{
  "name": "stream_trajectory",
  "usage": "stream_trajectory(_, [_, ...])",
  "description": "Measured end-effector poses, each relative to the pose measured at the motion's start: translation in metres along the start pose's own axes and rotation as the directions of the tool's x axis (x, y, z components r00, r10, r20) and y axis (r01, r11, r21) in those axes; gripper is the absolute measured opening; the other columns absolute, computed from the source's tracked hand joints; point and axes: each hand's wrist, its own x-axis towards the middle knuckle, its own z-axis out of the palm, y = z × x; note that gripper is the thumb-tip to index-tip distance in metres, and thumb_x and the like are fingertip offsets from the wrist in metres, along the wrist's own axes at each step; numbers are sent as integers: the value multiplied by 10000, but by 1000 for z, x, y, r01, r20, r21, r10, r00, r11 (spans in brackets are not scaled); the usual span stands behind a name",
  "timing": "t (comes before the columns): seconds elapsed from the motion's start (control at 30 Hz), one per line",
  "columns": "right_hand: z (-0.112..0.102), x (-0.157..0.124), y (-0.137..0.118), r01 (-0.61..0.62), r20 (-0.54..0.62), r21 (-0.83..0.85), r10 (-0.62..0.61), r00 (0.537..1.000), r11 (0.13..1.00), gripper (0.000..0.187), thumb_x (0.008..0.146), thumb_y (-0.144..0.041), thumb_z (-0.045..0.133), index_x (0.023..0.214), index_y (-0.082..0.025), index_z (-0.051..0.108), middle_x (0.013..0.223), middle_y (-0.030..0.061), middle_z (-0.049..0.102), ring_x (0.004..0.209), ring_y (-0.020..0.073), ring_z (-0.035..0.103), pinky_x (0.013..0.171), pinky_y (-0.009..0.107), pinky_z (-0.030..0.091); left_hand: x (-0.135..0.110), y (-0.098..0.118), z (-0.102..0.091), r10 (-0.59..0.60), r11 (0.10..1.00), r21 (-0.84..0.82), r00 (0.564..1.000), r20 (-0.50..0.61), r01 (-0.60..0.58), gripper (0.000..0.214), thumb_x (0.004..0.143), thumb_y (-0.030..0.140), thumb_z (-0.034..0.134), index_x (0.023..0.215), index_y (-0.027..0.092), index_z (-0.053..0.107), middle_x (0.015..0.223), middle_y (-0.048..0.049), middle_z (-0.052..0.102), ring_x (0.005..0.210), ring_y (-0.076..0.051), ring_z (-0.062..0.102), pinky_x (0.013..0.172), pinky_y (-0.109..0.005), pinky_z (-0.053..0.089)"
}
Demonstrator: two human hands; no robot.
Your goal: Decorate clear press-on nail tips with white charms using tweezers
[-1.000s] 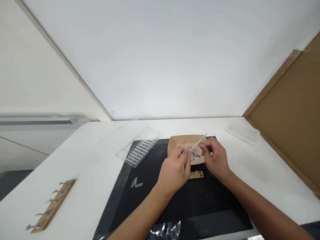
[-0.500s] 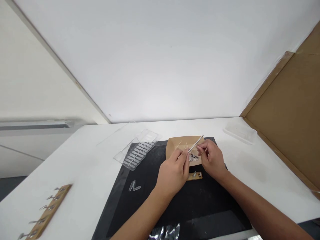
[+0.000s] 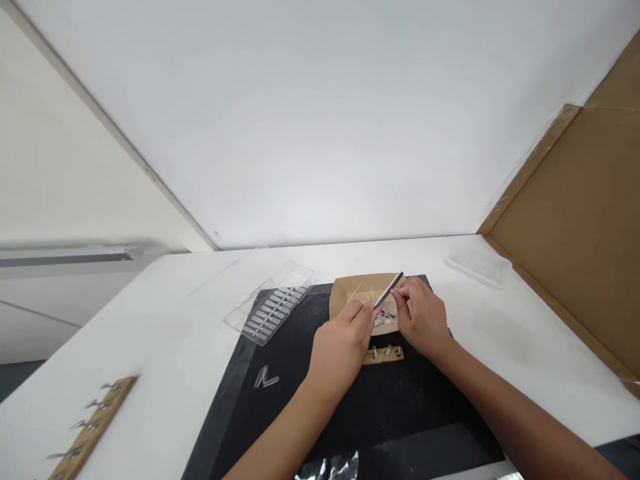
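Note:
My left hand and my right hand meet over a brown paper tray on a black mat. The right hand's fingers are closed on a thin nail file, which slants up and to the right. The left hand pinches something small and clear at the file's lower end; I cannot make it out. Small clear pieces lie in the tray below the hands. A short wooden strip with metal clips lies on the mat just in front of my hands.
A clear plastic box of nail tips lies open at the mat's back left. Two loose clear tips rest on the mat. A wooden strip with clips sits at the white table's left edge. A clear lid and a cardboard sheet are at right.
The file has turned its dark face toward me and sits lower. Both hands stay together over the tray; the view has shifted slightly.

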Motion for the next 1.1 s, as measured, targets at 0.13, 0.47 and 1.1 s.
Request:
stream_trajectory(0.13, [2, 0, -5, 97, 41, -50, -95, 995, 994, 220, 1101, -258, 469, 887, -244, 516, 844, 52, 645, 730, 197, 614, 602, 314, 395, 0, -1, -2, 12, 999, 42, 1000, 14, -13, 358, 1116, 298, 460, 877, 202, 709, 763, -15, 674, 570, -131, 607, 486, -259, 343])
stream_trajectory(0.47, [0, 4, -2, 16, 39, -33, -15, 999, 999, 216, 1082, -256, 487, 867, -246, 492, 817, 31, 604, 719, 193, 569, 608, 320, 384, -2, 7, -1, 10, 996, 86, 1000, -14, -8, 311, 1107, 258, 462, 936, 200, 715, 774, -17, 664, 558, -129, 581, 473, -277, 334])
stream_trajectory(1.1, [1, 4, -7, 67, 45, 101, -72, 996, 993, 228, 1089, -248, 471, 861, -256, 469, 807, 36, 607, 735, 209, 583, 659, 343, 441, -2, 6, 3, -2, 1000, 8, 1000, -7, 2, 313, 1114, 255, 436, 974, 191, 709, 794, -28, 665, 583, -135, 585, 497, -267, 345])
